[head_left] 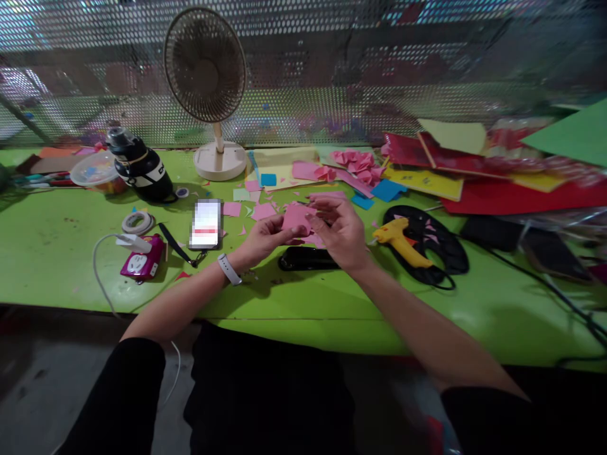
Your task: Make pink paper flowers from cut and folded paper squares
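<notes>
A small piece of pink paper (297, 217) is held up between both hands over the green table. My left hand (268, 240) is closed on its lower left part, thumb in front. At its right edge, my right hand (342, 229) pinches it with thumb and fingers. Below the hands lies a black object (303, 259), partly hidden by my right hand, so its kind is unclear. Pink paper squares (232, 209) and small scraps are scattered behind and left of the hands. A heap of folded pink paper pieces (358, 165) sits farther back.
A fan (219, 161) stands at the back, with a black bottle (145, 170) to its left. Nearer are a phone (206, 224), a tape roll (137, 222) and a purple power adapter (143, 260). At right, a yellow glue gun (403, 241) rests on a black tray (455, 249), with coloured sheets (512, 197) behind.
</notes>
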Motion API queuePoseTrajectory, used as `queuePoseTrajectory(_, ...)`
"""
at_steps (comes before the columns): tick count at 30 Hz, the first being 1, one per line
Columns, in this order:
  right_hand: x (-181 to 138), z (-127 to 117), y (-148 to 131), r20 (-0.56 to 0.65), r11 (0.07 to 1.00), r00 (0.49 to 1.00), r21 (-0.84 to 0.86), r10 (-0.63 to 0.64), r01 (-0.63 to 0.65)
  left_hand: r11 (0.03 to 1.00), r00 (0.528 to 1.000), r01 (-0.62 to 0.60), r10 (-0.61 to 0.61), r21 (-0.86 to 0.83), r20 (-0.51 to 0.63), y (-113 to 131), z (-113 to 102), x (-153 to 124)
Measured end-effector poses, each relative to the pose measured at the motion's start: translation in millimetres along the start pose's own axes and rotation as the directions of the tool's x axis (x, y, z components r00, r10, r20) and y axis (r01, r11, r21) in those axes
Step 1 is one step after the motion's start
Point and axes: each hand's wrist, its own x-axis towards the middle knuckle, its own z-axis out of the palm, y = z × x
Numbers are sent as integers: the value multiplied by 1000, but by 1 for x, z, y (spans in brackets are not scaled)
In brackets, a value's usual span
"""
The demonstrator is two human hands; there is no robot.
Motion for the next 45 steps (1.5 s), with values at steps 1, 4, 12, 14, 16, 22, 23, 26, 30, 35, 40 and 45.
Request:
queuePoseTrajectory(1,1,1,0,-17,999,999,23,36,-35,1000,1000,1,-1,-1,1,0,0,0)
queuePoseTrajectory(4,2,1,-3,-16,992,993,46,115,-114,1000,1000,1,-1,-1,-3,0,1,-1)
queuePoseTrajectory(12,0,-1,-8,-3,993,993,-21,115,-115,1000,1000,-2,2,23,-10,-1,2,0)
queuePoseTrajectory(14,0,-1,-8,-24,994,994,-39,102,-103,999,1000,13,-13,34,-11,3,3,-2)
queuePoseTrajectory(16,1,-1,-7,-33,994,995,-49,93,-94,998,999,38,-37,50,-13,7,4,-3)
queuePoseTrajectory(22,3,-4,-5,-28,992,994,-56,110,-111,989,998,59,-56,133,-24,15,1,-4)
queuePoseTrajectory(23,3,-4,-6,-29,992,993,-54,112,-114,988,998,59,-56,143,-23,15,1,-4)
queuePoseTrajectory(26,4,-3,-8,-31,993,993,-29,114,-115,986,998,57,-55,156,-22,15,1,-5)
queuePoseTrajectory(30,5,-2,-10,-18,990,990,-21,137,-138,987,998,55,-51,150,-31,15,2,-5)
queuePoseTrajectory(35,5,-3,-8,-26,986,986,-16,163,-164,988,998,56,-50,145,-42,14,2,-4)
queuePoseTrajectory(40,3,-4,-7,28,985,985,-40,170,-169,990,997,37,-26,139,-79,10,1,-2)
queuePoseTrajectory(45,5,-4,-10,59,991,994,-109,90,-83,987,996,57,-45,153,-80,10,-2,-2)
